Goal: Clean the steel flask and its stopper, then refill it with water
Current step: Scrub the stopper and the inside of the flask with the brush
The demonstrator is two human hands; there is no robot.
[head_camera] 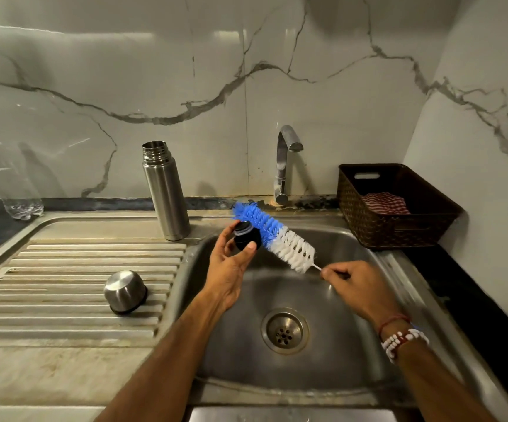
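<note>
The steel flask [165, 190] stands upright and uncapped at the back of the draining board, left of the sink basin [331, 370]. Over the basin my left hand [231, 269] holds the black stopper [246, 236] between thumb and fingers. My right hand [356, 287] pinches the thin wire handle of a bottle brush [274, 236] with blue and white bristles. The blue bristles lie against the stopper. The flask's steel cup lid [125, 291] sits upside down on the ribbed draining board [63, 269].
A steel tap [286, 159] rises behind the basin, with no water running. A brown woven basket [398, 229] holding a striped cloth stands at the right. A clear plastic bottle [6, 166] stands at the far left. The drain [284, 332] lies in the basin floor.
</note>
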